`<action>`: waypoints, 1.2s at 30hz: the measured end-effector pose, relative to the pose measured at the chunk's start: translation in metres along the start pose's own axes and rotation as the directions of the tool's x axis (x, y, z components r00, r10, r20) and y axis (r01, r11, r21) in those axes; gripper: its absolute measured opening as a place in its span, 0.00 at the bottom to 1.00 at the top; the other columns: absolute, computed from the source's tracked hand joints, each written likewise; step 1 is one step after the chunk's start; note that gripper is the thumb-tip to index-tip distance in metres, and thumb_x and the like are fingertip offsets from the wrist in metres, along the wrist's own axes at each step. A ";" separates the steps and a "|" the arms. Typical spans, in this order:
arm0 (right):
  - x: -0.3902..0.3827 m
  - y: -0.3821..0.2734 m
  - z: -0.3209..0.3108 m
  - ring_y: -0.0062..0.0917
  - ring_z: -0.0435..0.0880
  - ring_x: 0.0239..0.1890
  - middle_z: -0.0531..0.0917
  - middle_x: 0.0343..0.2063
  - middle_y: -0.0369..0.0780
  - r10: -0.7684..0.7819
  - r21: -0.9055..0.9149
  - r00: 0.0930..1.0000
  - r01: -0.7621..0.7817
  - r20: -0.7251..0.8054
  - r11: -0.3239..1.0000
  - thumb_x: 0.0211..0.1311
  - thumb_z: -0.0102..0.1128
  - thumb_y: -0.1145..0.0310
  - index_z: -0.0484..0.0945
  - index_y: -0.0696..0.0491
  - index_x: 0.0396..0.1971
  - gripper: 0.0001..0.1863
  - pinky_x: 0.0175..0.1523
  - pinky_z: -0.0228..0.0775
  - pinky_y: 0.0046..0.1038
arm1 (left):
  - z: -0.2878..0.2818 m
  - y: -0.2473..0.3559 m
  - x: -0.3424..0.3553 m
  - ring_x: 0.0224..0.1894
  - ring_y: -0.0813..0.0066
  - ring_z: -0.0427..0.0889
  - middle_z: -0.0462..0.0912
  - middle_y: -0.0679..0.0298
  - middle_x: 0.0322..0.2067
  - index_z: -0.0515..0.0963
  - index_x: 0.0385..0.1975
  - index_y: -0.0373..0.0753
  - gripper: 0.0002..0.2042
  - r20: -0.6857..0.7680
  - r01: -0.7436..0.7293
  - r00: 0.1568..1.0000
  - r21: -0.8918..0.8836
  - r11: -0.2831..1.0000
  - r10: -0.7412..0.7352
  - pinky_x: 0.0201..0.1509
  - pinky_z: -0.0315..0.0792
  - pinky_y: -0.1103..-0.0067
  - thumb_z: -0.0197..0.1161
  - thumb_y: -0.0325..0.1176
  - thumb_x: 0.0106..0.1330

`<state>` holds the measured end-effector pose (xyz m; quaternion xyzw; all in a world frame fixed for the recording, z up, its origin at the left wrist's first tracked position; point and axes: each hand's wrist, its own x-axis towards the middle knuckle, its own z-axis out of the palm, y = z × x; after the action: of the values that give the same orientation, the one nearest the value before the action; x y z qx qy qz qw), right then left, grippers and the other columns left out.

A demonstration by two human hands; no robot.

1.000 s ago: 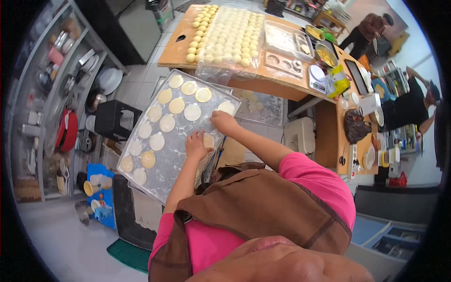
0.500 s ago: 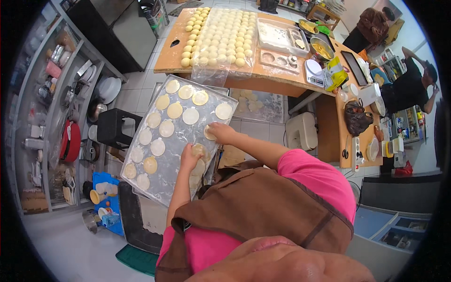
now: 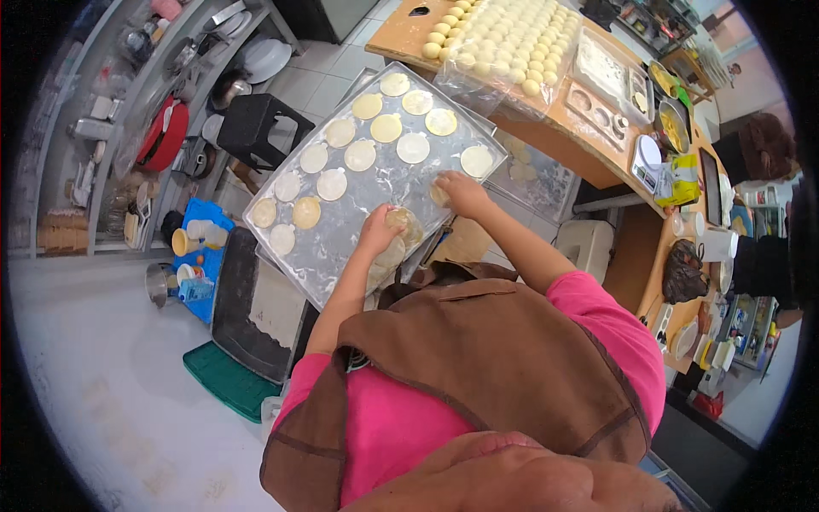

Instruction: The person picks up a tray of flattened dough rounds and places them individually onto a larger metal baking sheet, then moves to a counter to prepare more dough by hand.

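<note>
A grey tray point(image 3: 357, 183), dusted with white flour, slants in front of me and carries several flat, pale yellow dough rounds point(image 3: 386, 128) in loose rows. Near its close right edge, my left hand point(image 3: 378, 232) has its fingers closed on a dough round point(image 3: 404, 225) that looks thin and slightly see-through. My right hand point(image 3: 461, 196) is a little farther away and to the right. Its fingers pinch another dough round point(image 3: 439, 195) at the tray's right edge, partly hidden by the hand. More rounds lie close to my apron, partly covered by my left hand and wrist.
A wooden table point(image 3: 503, 128) ahead bears several dough balls point(image 3: 537, 53) under plastic film, a kitchen scale point(image 3: 648, 162) and bowls. A second floured tray point(image 3: 546, 175) sits beneath it. Left are a black stool point(image 3: 260, 128) and shelves point(image 3: 192, 81). A person point(image 3: 759, 154) stands far right.
My view has turned, so the tray and table appear shifted rightward. Both hands stay at the same dough rounds, with little visible movement over the tray.
</note>
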<state>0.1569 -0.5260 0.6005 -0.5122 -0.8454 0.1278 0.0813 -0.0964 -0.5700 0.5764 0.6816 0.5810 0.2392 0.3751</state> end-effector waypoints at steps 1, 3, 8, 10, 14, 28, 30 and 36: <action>-0.001 -0.001 -0.010 0.37 0.71 0.56 0.71 0.55 0.44 0.039 0.042 0.999 -0.040 0.011 0.998 0.47 0.63 0.71 0.73 0.49 0.51 0.26 0.57 0.66 0.37 | 0.000 0.000 0.000 0.49 0.57 0.76 0.78 0.53 0.45 0.70 0.47 0.36 0.25 -0.003 0.007 1.000 -0.015 1.000 -0.007 0.52 0.69 0.71 0.71 0.33 0.49; 0.002 0.018 -0.009 0.38 0.71 0.56 0.71 0.55 0.44 0.068 0.023 0.995 -0.066 -0.079 0.998 0.47 0.62 0.72 0.73 0.48 0.51 0.26 0.57 0.67 0.37 | 0.001 -0.001 -0.002 0.49 0.57 0.76 0.78 0.53 0.44 0.71 0.47 0.36 0.25 -0.022 -0.003 1.000 -0.015 1.000 0.003 0.52 0.69 0.71 0.71 0.33 0.49; -0.005 0.059 -0.008 0.40 0.71 0.55 0.71 0.53 0.45 0.176 -0.111 0.963 -0.202 -0.205 0.973 0.51 0.55 0.74 0.74 0.45 0.50 0.23 0.56 0.67 0.37 | 0.002 0.003 0.000 0.47 0.59 0.77 0.79 0.54 0.43 0.71 0.47 0.37 0.24 -0.020 -0.009 1.000 -0.028 1.000 0.008 0.51 0.70 0.71 0.71 0.33 0.49; -0.006 0.061 -0.009 0.40 0.72 0.54 0.72 0.52 0.45 0.181 -0.099 0.960 -0.205 -0.214 0.974 0.51 0.54 0.73 0.74 0.45 0.50 0.22 0.56 0.67 0.38 | 0.002 0.001 0.001 0.46 0.60 0.78 0.79 0.55 0.43 0.72 0.46 0.37 0.24 -0.016 -0.008 1.000 -0.048 0.999 0.007 0.50 0.70 0.72 0.71 0.33 0.49; 0.003 0.054 -0.021 0.40 0.73 0.53 0.73 0.50 0.45 0.252 -0.060 0.953 -0.265 -0.167 0.962 0.52 0.53 0.72 0.74 0.46 0.50 0.22 0.55 0.68 0.38 | 0.004 -0.004 0.002 0.48 0.56 0.76 0.77 0.53 0.43 0.71 0.45 0.37 0.23 -0.021 -0.003 1.000 -0.058 0.998 0.002 0.52 0.69 0.70 0.70 0.33 0.48; 0.063 0.008 0.008 0.41 0.65 0.62 0.62 0.62 0.47 -0.093 -0.222 0.991 0.069 -0.096 0.973 0.58 0.51 0.67 0.69 0.44 0.57 0.24 0.61 0.61 0.41 | 0.004 0.007 -0.004 0.47 0.58 0.77 0.78 0.55 0.42 0.72 0.44 0.38 0.21 -0.044 0.026 0.999 -0.082 0.996 -0.029 0.51 0.69 0.71 0.69 0.30 0.49; 0.065 0.000 0.013 0.41 0.65 0.62 0.61 0.63 0.47 -0.047 -0.199 0.998 0.036 -0.049 0.979 0.59 0.51 0.67 0.68 0.44 0.58 0.24 0.61 0.60 0.42 | 0.003 0.007 -0.004 0.46 0.59 0.78 0.79 0.55 0.42 0.72 0.44 0.38 0.21 -0.074 0.020 0.997 -0.078 0.997 -0.025 0.51 0.70 0.72 0.69 0.30 0.49; 0.072 -0.013 0.013 0.43 0.69 0.58 0.63 0.61 0.49 0.014 -0.148 1.000 -0.015 -0.007 0.989 0.58 0.54 0.65 0.69 0.48 0.57 0.25 0.60 0.62 0.41 | 0.002 0.002 0.000 0.40 0.71 0.78 0.80 0.57 0.39 0.72 0.43 0.35 0.18 -0.165 0.096 0.977 -0.236 0.967 -0.137 0.44 0.72 0.77 0.67 0.29 0.52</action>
<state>0.1090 -0.4695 0.5927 -0.5234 -0.8485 0.0639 0.0448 -0.0938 -0.5701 0.5770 0.5744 0.6205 0.3421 0.4098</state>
